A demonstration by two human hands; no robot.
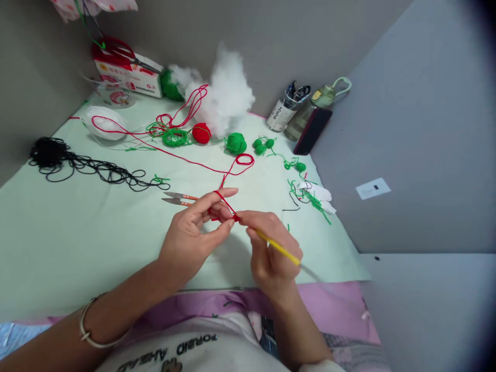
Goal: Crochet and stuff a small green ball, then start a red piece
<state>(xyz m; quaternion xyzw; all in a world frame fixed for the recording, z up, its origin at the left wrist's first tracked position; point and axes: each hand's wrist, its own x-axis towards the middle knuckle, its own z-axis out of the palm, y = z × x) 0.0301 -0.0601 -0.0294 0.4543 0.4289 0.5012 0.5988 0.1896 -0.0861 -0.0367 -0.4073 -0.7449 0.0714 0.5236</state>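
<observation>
A small piece of red crochet work (235,218) is pinched between the thumb and fingers of my left hand (196,225). Red yarn (226,200) runs over the raised left index finger and down to the piece. My right hand (273,248) grips a crochet hook (281,249) by its yellow handle, its tip end meeting the red piece; the tip itself is hidden. From the left hand the red strand leads back across the table to a small red yarn ball (201,133). Thread snips (180,199) with orange handles lie just behind the left hand.
Tangled black yarn (50,152) and a white yarn ball (104,123) lie left. White stuffing (228,95), a green yarn ball (235,143) and a box (127,75) with red scissors stand behind. Right are a pen cup (281,114), bottle (300,121), phone (313,132) and green scraps (315,201).
</observation>
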